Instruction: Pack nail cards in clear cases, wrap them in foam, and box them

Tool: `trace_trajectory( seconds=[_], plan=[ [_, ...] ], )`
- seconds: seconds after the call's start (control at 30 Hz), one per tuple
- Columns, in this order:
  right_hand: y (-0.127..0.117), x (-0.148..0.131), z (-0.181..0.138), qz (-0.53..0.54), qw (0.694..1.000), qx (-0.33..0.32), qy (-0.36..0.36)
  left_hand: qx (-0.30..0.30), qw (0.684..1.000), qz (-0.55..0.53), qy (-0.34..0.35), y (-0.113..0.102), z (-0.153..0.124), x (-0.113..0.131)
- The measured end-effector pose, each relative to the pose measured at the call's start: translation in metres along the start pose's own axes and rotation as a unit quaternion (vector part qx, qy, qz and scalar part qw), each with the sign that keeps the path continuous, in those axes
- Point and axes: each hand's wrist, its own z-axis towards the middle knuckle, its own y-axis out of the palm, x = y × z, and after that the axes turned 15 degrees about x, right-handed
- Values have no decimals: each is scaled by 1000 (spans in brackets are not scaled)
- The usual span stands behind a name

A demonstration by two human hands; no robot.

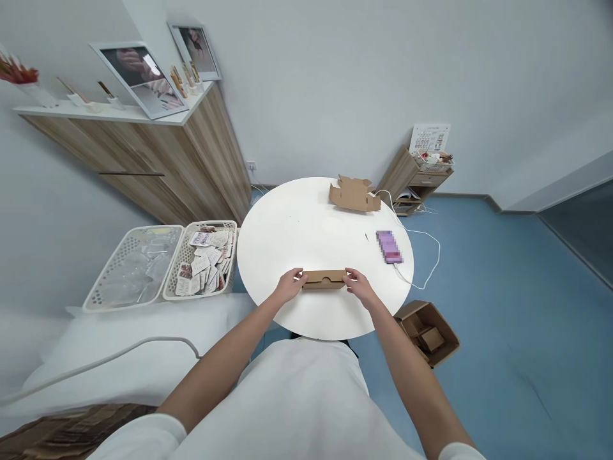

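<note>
A slim brown cardboard box (324, 280) with a half-round notch along its near side lies between my two hands at the front of the round white table (282, 223). My left hand (290, 284) grips its left end, thumb and fingers at the edge. At the right end, my right hand (359, 285) holds it the same way. Farther back on the tabletop rests an unfolded cardboard piece (354, 194) with its flaps spread.
A phone with a blurred purple screen (389, 247) lies at the table's right, joined to a white cable (438, 249). An open carton (426, 332) with smaller boxes stands on the floor. Left are two white baskets, one with sachets (205, 262), one with clear plastic pieces (138, 268).
</note>
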Motion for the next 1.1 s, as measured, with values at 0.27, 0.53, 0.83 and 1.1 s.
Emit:
trace_trajectory(
  seconds=[0.27,0.53,0.83,1.1],
  plan=[
    [10,1,2,-34,999,12,18,-31,999,-14,-30,3,0,-7],
    [12,10,-4,-8,996,62,-67,-6,997,-67,-44,11,-1,-6],
    [3,55,-14,27,988,121,-91,-12,988,-143,-54,52,-32,-20],
    [2,91,-23,-15,985,156,-72,43,991,-85,-93,78,-57,-25]
  ],
)
